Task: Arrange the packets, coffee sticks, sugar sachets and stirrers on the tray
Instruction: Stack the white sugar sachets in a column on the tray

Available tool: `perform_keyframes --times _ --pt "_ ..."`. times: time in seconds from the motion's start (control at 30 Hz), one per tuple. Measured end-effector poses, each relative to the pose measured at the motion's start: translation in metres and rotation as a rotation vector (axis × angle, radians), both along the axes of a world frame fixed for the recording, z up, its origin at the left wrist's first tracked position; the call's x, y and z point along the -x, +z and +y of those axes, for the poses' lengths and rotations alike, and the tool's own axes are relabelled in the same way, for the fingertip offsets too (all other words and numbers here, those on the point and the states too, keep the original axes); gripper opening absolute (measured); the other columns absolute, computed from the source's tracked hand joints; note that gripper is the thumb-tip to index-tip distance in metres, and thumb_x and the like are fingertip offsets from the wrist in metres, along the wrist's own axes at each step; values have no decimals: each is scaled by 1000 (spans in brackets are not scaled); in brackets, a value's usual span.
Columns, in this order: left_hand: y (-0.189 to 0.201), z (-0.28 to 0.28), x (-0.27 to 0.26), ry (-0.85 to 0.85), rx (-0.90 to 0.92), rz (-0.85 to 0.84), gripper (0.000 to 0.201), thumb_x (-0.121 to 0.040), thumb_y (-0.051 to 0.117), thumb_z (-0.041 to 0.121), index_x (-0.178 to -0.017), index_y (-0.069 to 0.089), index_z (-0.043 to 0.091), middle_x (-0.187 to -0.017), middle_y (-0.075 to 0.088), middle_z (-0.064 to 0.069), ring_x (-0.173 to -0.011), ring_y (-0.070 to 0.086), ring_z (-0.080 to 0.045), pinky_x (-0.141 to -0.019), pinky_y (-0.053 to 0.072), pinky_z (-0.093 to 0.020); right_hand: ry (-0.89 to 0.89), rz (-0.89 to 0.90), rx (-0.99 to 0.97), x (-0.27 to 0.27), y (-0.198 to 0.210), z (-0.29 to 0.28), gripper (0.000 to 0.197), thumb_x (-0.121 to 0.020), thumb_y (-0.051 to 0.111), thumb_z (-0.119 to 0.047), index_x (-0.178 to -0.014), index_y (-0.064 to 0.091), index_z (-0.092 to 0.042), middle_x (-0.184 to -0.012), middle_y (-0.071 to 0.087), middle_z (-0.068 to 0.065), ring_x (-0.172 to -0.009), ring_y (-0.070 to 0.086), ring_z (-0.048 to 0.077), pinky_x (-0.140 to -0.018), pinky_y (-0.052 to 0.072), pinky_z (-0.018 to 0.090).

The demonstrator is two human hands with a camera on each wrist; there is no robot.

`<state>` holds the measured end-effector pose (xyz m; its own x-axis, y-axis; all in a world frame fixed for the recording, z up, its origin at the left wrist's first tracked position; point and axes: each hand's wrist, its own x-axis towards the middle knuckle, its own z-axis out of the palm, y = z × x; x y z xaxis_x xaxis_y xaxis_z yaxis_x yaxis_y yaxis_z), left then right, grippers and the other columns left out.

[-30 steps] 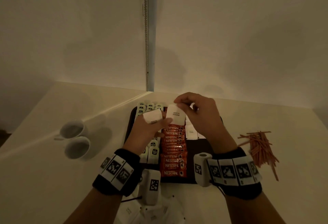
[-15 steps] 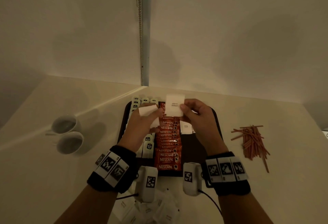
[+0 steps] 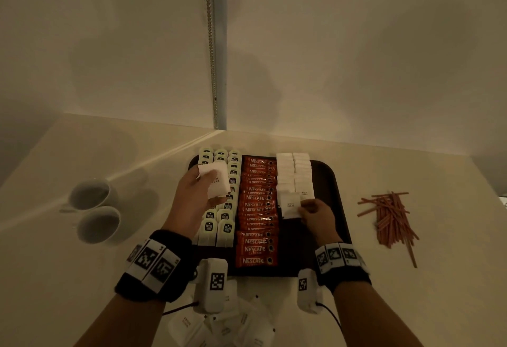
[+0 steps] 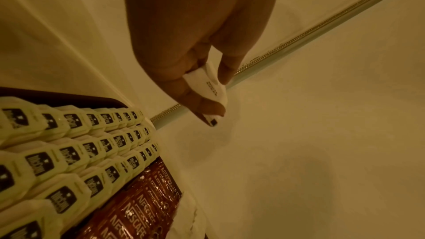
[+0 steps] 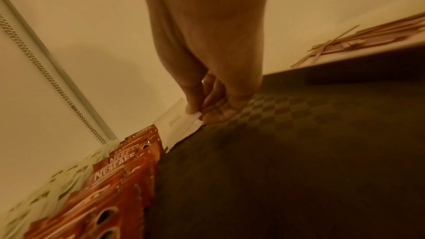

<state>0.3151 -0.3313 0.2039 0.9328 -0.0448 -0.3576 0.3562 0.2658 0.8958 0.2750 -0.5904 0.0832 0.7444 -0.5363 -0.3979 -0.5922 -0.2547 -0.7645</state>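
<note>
White sugar sachet (image 3: 290, 205) is pinched by the right hand (image 3: 318, 220) on the dark tray (image 3: 333, 182) (apparently touching its row); another sachet (image 3: 215, 180) is gripped by left-hand fingers (image 4: 202, 104).

Loose sugar sachets (image 3: 219, 327) at near counter edge: cut off by frame, partly behind wrist cameras. Tea packets (image 3: 219, 209) partly hidden under left hand (image 3: 196, 198). Sachet print unreadable.

I'm wearing black wristbands (image 3: 156, 269) carrying white square-coded tags, with white camera pods (image 3: 212, 285) trailing black cables beneath each wrist.
</note>
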Motion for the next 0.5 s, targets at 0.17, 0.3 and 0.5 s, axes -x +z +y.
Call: perform_keyframes --times 0.17,0.3,0.5 --pt "-8 1 -6 61 52 83 15 -96 51 19 -108 59 14 -114 54 -15 -102 56 -31 -52 56 -25 -52 -13 65 -10 -7 6 11 -85 66 -13 -93 59 -15 -107 65 8 -98 62 22 -90 52 40" --pt "-11 0 -9 84 92 127 13 -98 46 22 -99 58 15 -116 53 -20 -108 55 -36 -54 58 -28 -91 -16 76 -15 -8 9 10 -85 66 -10 -93 59 -11 -107 65 10 -101 61 24 -85 51 33" --pt "-13 -6 -10 54 166 103 25 -94 38 1 -94 59 16 -117 53 -16 -108 53 -36 -60 60 -28 -70 2 172 -17 -6 13 16 -85 66 -9 -98 59 -2 -106 63 12 -101 59 24 -77 44 23"
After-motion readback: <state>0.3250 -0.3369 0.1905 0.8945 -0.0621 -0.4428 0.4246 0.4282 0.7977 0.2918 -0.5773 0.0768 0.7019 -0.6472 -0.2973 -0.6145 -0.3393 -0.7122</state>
